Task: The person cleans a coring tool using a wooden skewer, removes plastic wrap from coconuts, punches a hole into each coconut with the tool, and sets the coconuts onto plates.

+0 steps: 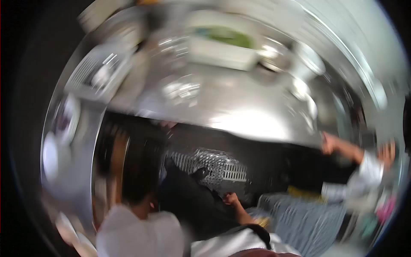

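Observation:
My right hand (231, 198) hangs low at my right side, in front of my black apron (192, 205) and above the dark floor. Its fingers look curled in, though blurred, and no object shows in them. To its right stands a stack of grey-blue crates (302, 220), apart from the hand. My left hand is not in view. A co-worker with dark hair and a white top (141, 233) is close at my left. A small blurred pinkish patch, perhaps part of a hand (168, 124), shows at the counter edge beyond that person.
Ahead runs a steel counter (239, 94) with a white tub (224, 58) of green food, steel bowls (274, 53) and a white basket (100, 73). At far right another person's hand (329, 142) reaches to the counter edge. A drain grate (234, 172) lies in the wet floor.

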`<state>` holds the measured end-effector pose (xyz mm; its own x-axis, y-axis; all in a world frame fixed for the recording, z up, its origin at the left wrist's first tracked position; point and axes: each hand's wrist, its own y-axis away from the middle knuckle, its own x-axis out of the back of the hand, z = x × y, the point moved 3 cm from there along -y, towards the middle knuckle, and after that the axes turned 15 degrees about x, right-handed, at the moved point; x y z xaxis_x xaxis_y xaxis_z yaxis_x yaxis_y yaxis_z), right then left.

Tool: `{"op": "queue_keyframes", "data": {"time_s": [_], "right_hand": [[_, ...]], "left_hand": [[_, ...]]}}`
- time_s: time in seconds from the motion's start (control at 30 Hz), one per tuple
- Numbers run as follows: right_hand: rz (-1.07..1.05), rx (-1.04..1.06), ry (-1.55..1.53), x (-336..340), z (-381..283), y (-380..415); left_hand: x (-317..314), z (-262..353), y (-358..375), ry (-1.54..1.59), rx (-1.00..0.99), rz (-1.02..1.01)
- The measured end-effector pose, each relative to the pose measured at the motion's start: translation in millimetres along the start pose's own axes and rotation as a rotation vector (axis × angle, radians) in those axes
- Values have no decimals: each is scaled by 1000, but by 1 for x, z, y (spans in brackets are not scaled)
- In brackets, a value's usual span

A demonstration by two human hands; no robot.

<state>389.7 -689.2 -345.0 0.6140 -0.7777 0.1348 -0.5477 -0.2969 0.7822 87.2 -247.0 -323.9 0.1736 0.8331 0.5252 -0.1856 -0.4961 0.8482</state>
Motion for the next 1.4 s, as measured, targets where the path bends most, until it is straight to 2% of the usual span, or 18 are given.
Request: {"op": "queue_keyframes", "data": {"time_s": [0.03,0.1,0.17,0.2,0.27,0.3,0.37,0.53,0.67,0.8,0.93,1.03,1.1,1.17,1.27,1.33,1.37,1.4], "right_hand": [[5,-19,-20,58,-5,0],[82,-89,-20,302,-79,11],[167,-213,-15,508,-266,0],[100,-405,-15,546,-411,-20],[139,-354,61,488,-404,-31],[133,-198,196,449,-415,-55],[145,-28,480,290,-422,-89],[-307,304,789,-65,-418,-132],[-641,487,977,-295,-383,-93],[-918,580,1172,-447,-317,-33],[-1254,672,1369,-518,-225,-16],[-1453,684,1329,-539,-197,10],[-1381,352,1218,-598,-274,223],[-1803,368,1210,-655,-276,294],[-2062,575,908,-750,-209,405],[-2243,756,727,-798,-148,502],[-2360,687,645,-827,-106,527],[-2354,849,685,-841,-74,553]], "left_hand": [[-6,-14,16,80,56,-17],[-14,-37,43,229,122,-36],[-19,-54,63,380,169,-29],[-23,-60,72,454,190,-24],[-31,-78,90,602,221,-9],[-36,-86,97,677,240,-12],[-50,-104,121,818,284,-3],[-80,-158,161,1076,361,-10],[-105,-195,195,1266,401,-55],[-133,-222,235,1487,412,-141],[-145,-242,281,1787,448,-176],[-182,-287,313,2006,544,218],[-204,-326,343,2059,674,544],[-172,-361,397,2095,838,787],[-124,-422,450,1986,939,1229],[-108,-464,459,1744,842,1529],[-108,-480,455,1722,894,1483],[-107,-499,454,1690,943,1434]]}}
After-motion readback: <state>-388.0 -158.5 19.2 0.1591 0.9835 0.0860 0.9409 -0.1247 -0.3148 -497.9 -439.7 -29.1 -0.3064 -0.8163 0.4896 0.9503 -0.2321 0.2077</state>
